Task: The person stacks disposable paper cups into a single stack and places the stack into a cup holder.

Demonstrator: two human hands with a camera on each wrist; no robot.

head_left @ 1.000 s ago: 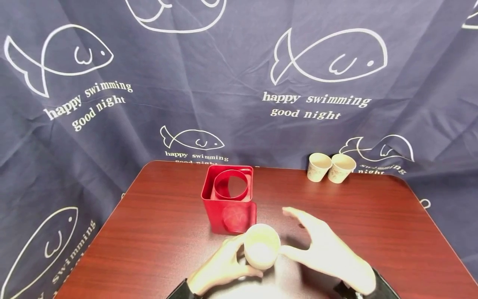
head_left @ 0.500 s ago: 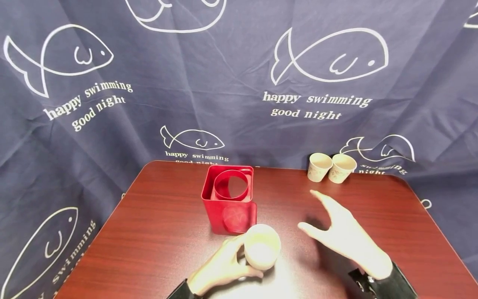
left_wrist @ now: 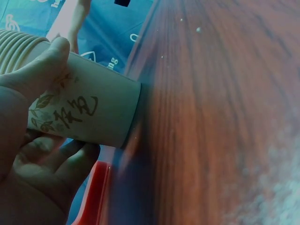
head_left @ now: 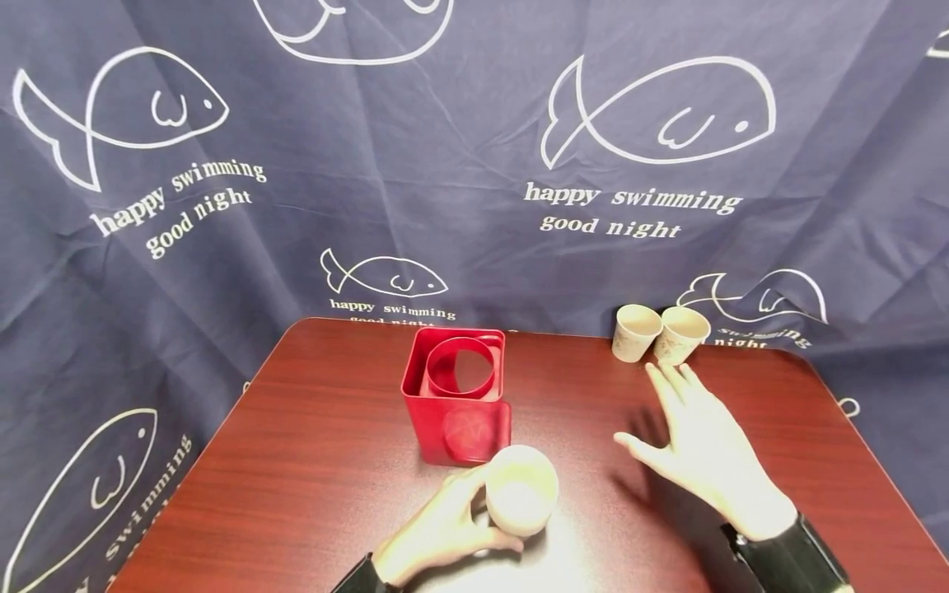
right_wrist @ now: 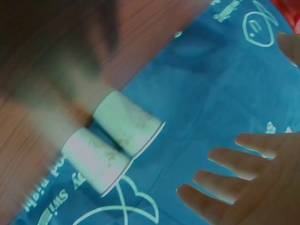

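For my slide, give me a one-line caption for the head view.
Left hand holds a stack of paper cups beside a red box while the open right hand reaches toward two cups at the table's far edge.

right hand [head_left: 704, 449] leaves the stack of cups [head_left: 521, 487] held near the front of the table [head_left: 311, 428] and travels out toward the far right corner, fingers spread and straight. fingertips [head_left: 660, 377] now lie just short of the two paper cups [head_left: 658, 333], not touching.
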